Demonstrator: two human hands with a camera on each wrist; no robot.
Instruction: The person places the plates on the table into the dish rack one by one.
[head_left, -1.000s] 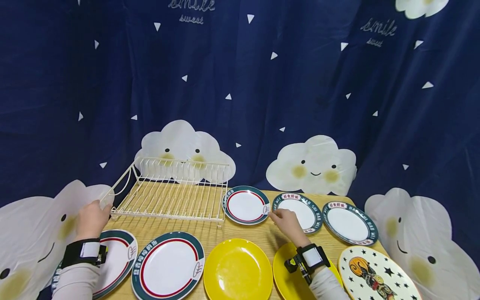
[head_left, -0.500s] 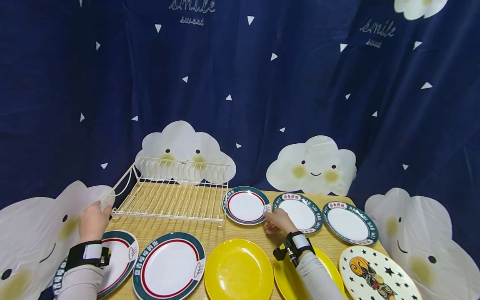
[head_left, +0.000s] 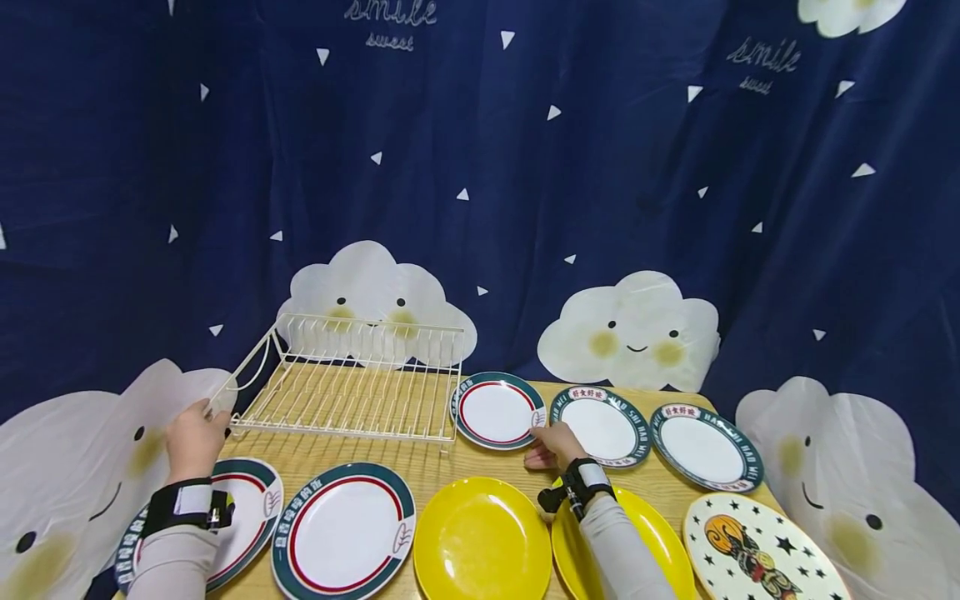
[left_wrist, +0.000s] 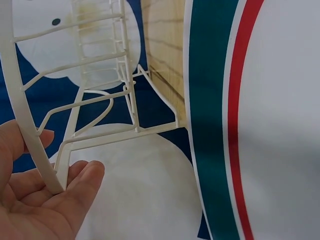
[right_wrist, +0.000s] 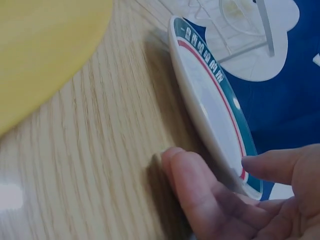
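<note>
A white wire dish rack (head_left: 345, 432) stands at the back left of the table. My left hand (head_left: 195, 442) holds its front left corner; in the left wrist view the thumb and fingers (left_wrist: 82, 187) lie around the rack's frame (left_wrist: 30, 140). To the right of the rack lies a small white plate (head_left: 497, 412) with a green rim and red ring. My right hand (head_left: 555, 446) pinches its near right edge. In the right wrist view, the thumb (right_wrist: 272, 165) is on top of the plate (right_wrist: 212, 107) and the other fingers are below the rim.
Two green-rimmed plates (head_left: 600, 425) (head_left: 705, 448) lie at the back right. Along the front are larger green-rimmed plates (head_left: 345, 529), yellow plates (head_left: 482, 537) and a star-patterned plate (head_left: 761, 546). The right forearm crosses above one yellow plate. A dark blue curtain (head_left: 480, 125) hangs behind.
My right hand has moved slightly left and closer in on the small plate's edge, turning so its fingers go under the rim. My left hand keeps holding the rack corner.
</note>
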